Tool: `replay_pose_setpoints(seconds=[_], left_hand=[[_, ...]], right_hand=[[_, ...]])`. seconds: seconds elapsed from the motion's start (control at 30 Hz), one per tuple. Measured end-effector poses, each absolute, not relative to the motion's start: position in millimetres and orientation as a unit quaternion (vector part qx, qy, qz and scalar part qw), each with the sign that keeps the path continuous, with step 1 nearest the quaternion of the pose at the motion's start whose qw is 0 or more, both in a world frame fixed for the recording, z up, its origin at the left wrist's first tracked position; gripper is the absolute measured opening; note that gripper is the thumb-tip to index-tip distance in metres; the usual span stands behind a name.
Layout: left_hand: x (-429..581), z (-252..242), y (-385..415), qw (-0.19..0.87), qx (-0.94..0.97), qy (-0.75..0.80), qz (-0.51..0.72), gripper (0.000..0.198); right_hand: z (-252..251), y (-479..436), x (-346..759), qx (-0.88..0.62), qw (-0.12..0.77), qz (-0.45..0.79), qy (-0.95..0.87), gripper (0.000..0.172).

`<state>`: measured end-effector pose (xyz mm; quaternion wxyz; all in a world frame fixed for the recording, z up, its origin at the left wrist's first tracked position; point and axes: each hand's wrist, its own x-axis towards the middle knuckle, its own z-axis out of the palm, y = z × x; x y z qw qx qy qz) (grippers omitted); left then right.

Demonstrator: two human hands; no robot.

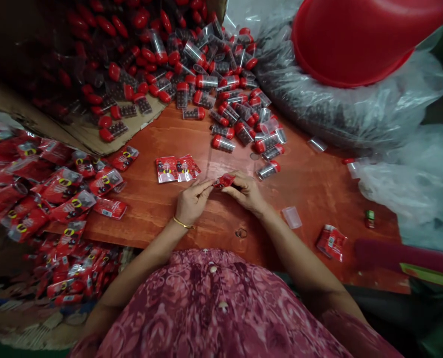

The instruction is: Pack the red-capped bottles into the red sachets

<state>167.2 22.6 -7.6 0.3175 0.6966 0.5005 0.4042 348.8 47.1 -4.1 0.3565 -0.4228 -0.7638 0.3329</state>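
Observation:
My left hand (pixel 192 198) and my right hand (pixel 246 191) meet at the middle of the reddish wooden table (pixel 318 189). Together they pinch a small red packet (pixel 224 181) between their fingertips, and both hands have their fingers closed on it. A gold bangle sits on my left wrist. Two flat red printed packets (pixel 176 169) lie just left of the hands. Beyond the hands spreads a heap of small clear vials with red caps (pixel 221 89), holding dark beads.
A pile of filled red packets (pixel 38 194) covers the left side. Cardboard (pixel 94 134) lies under the far vials. A red plastic basin (pixel 355 40) rests on a clear plastic bag (pixel 355 109) at the right. A loose red packet (pixel 331 242) and a clear cap (pixel 292 217) lie nearby.

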Motion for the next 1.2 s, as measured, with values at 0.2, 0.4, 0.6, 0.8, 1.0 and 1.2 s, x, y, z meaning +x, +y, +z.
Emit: replay_pose_setpoints(seconds=[0.2,0.4,0.6,0.8,1.0,1.2], left_hand=[[161.5,-1.6,26.6,0.262,0.728,0.492,0.398,0.020],[158.7,2.2,31.2,0.190,0.786,0.456,0.371,0.020],[157.3,2.8,29.3,0.167,0.804,0.455,0.345,0.020],[157.0,6.2,33.6,0.115,0.824,0.452,0.321,0.019],[161.4,11.7,34.1,0.116,0.829,0.458,0.300,0.019],[165.9,-0.9,28.4,0.088,0.818,0.493,0.282,0.020]], right_hand=[[-5.4,46.2,348.1,-0.412,0.364,0.337,-0.764,0.031],[-4.8,44.9,346.6,-0.422,0.371,0.331,-0.758,0.029],[-3.1,43.0,344.6,-0.434,0.366,0.332,-0.754,0.029],[-3.7,43.1,344.3,-0.431,0.371,0.329,-0.754,0.030],[-6.2,42.4,344.1,-0.438,0.374,0.285,-0.766,0.028],[-12.9,42.4,344.5,-0.433,0.337,0.232,-0.803,0.028]])
